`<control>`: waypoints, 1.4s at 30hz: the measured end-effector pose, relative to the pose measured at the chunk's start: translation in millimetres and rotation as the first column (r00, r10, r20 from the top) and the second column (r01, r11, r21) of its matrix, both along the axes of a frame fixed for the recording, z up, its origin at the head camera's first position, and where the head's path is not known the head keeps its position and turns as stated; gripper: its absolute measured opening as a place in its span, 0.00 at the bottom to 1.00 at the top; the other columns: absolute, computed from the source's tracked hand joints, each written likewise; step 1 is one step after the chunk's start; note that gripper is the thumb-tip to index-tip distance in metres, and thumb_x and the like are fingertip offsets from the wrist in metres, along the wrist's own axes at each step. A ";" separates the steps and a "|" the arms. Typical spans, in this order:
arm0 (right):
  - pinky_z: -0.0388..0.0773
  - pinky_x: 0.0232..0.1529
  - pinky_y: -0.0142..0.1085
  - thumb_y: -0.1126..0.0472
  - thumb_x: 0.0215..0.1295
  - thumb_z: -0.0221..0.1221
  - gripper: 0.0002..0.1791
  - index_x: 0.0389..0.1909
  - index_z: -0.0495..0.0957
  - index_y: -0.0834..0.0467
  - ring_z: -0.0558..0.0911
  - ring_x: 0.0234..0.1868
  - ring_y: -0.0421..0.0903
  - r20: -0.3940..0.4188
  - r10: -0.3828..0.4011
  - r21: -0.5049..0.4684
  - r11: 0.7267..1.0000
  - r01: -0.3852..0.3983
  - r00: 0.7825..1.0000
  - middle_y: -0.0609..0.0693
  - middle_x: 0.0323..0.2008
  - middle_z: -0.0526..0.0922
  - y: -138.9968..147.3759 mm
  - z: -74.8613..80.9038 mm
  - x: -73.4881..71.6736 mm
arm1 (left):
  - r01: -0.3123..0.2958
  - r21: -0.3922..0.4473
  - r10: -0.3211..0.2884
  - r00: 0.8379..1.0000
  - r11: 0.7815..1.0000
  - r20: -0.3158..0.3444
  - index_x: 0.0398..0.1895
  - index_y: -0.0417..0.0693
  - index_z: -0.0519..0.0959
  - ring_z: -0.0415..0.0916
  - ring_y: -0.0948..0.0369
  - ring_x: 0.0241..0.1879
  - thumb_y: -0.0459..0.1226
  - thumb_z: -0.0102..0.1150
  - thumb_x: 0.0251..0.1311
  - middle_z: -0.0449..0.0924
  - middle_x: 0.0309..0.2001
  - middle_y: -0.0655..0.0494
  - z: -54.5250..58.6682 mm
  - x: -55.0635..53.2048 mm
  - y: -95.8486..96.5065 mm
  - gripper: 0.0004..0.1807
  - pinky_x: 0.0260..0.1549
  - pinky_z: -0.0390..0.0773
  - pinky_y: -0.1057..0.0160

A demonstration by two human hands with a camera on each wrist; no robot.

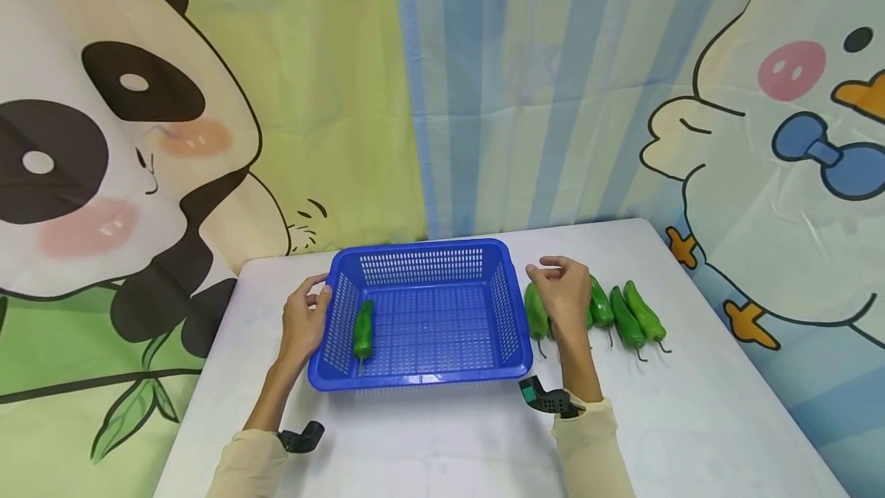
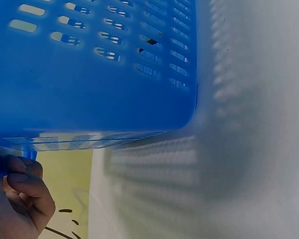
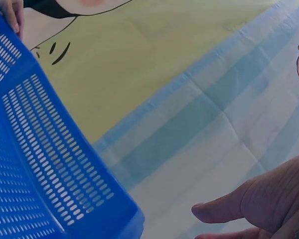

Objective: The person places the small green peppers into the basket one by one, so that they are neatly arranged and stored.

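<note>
A blue plastic basket (image 1: 442,375) with slotted walls stands on the table, and one green pepper (image 1: 362,329) lies along its left side. My left hand (image 1: 304,325) grips the basket's left rim, fingers and thumb curled at the edge; in the left wrist view this hand (image 2: 27,191) pinches the blue rim. To the right of the basket, my right hand (image 1: 567,294) hovers over a row of green peppers, holding nothing, its thumb apart from the fingers. In the right wrist view the thumb (image 3: 219,211) stays clear of the basket (image 3: 65,164).
Several green peppers lie on the right of the white table (image 1: 429,452), among them a lighter one (image 1: 643,310) at the row's right end. A printed curtain (image 1: 484,98) with a panda and a white bird hangs behind the table.
</note>
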State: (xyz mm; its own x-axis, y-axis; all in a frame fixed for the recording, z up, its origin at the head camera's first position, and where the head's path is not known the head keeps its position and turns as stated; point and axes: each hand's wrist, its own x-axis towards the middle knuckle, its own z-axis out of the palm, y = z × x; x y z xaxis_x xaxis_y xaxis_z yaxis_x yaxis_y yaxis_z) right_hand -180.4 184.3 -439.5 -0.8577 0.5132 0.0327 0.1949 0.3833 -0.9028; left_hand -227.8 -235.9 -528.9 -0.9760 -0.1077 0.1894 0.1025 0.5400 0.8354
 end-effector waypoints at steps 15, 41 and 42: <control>0.80 0.57 0.60 0.59 0.72 0.69 0.22 0.60 0.84 0.69 0.89 0.52 0.68 0.046 -0.018 0.056 0.998 0.015 0.999 0.71 0.48 0.91 6.7 -24.0 -4.0 | -0.003 -0.004 0.003 1.000 1.000 -0.003 0.73 0.43 0.78 0.79 0.67 0.19 0.42 0.52 0.85 0.88 0.30 0.40 -0.5 0.9 0.2 0.22 0.19 0.74 0.69; 0.78 0.60 0.65 0.65 0.62 0.74 0.29 0.61 0.81 0.76 0.85 0.57 0.73 0.119 -0.005 0.252 0.967 -0.025 0.993 0.74 0.52 0.88 15.6 -72.0 -16.4 | -0.006 0.005 0.006 1.000 1.000 0.006 0.73 0.44 0.78 0.79 0.67 0.19 0.43 0.52 0.85 0.88 0.31 0.38 0.5 2.0 1.7 0.22 0.20 0.75 0.69; 0.78 0.60 0.65 0.65 0.62 0.74 0.29 0.61 0.81 0.76 0.85 0.57 0.73 0.119 -0.004 0.254 0.967 -0.026 0.993 0.74 0.52 0.88 16.0 -73.7 -16.9 | -0.004 0.006 0.004 1.000 1.000 0.005 0.73 0.44 0.78 0.79 0.67 0.19 0.42 0.52 0.85 0.88 0.31 0.37 0.5 2.0 1.7 0.21 0.19 0.75 0.69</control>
State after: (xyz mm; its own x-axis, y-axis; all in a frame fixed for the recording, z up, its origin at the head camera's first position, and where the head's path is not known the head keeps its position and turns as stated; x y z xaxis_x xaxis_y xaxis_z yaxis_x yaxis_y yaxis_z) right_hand -197.3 200.3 -513.1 -0.8690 0.4912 0.0600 0.2878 0.6002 -0.7463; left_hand -225.8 -234.2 -528.4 -0.9763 -0.1130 0.1843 0.0964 0.5357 0.8389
